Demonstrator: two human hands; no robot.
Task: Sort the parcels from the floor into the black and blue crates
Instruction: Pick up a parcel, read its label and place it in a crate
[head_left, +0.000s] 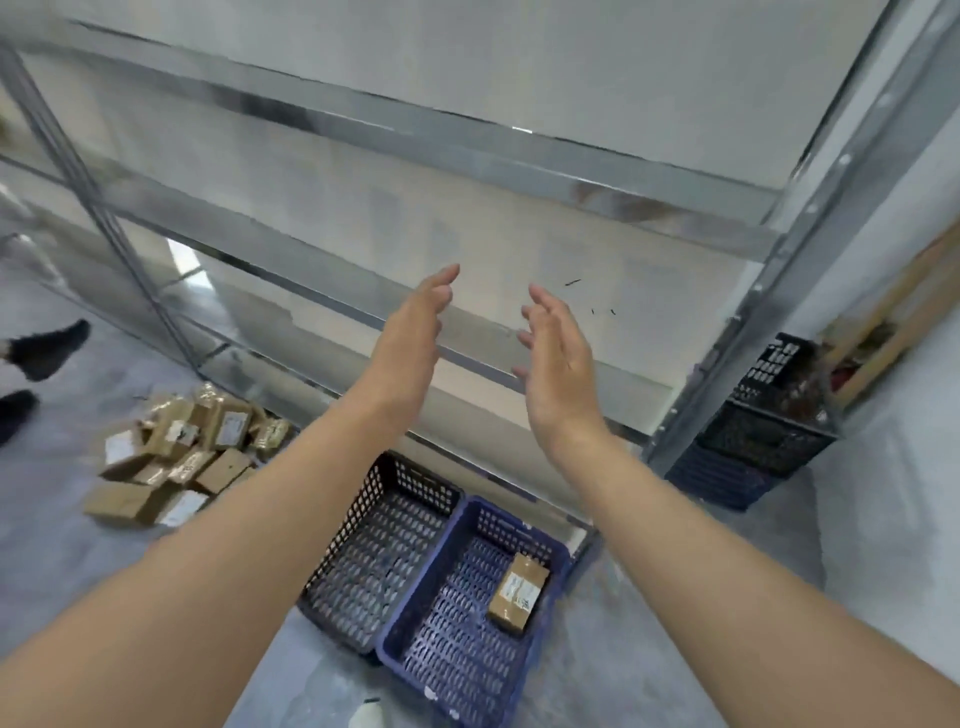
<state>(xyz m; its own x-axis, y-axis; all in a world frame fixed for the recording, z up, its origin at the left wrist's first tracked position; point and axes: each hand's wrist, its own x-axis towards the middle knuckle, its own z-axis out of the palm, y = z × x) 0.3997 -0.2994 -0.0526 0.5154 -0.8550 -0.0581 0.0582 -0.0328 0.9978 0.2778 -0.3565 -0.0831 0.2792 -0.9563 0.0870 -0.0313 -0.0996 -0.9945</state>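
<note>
We note brown parcels (176, 457), white labels unreadable, heaped on the floor (52, 566) left of the black crate (358, 525); a single parcel (518, 592) lies in the blue crate (441, 639). Left hand (415, 332) and right hand (558, 364) raised, fingers straight, empty.

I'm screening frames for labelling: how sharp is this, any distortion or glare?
Head view: wide-angle distortion slants the shelf rails, and one carries a small glint; blur softens them and the parcel pile; the left hand, right hand and the parcel in the blue crate look sharper.
</note>
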